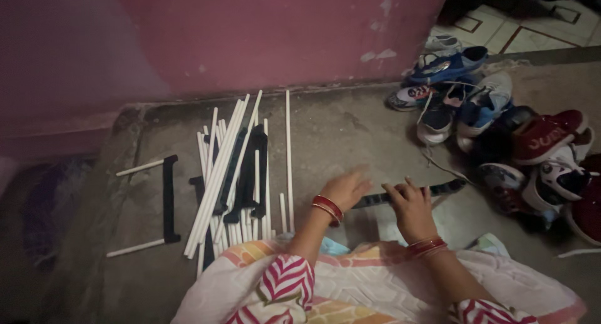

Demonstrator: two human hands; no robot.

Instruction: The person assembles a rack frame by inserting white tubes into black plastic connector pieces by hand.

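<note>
Fingers of both hands lie spread, gripping nothing. Dark strip [410,194] runs left-right under them; right hand [413,205] touches it, left hand [346,189] blurred, nearer the white rods [225,167].

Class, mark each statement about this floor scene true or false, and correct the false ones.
1. Both hands rest on a dark strip on the floor. True: the left hand and right hand are at the dark strip.
2. The white rods lie to the right of the hands. False: the white rods lie to their left.
3. A heap of shoes sits by the wall at the right. True: the shoes are there.
4. The wall is green. False: the wall is pink.
5. Both wrists are bare. False: both wear red bangles.
</note>
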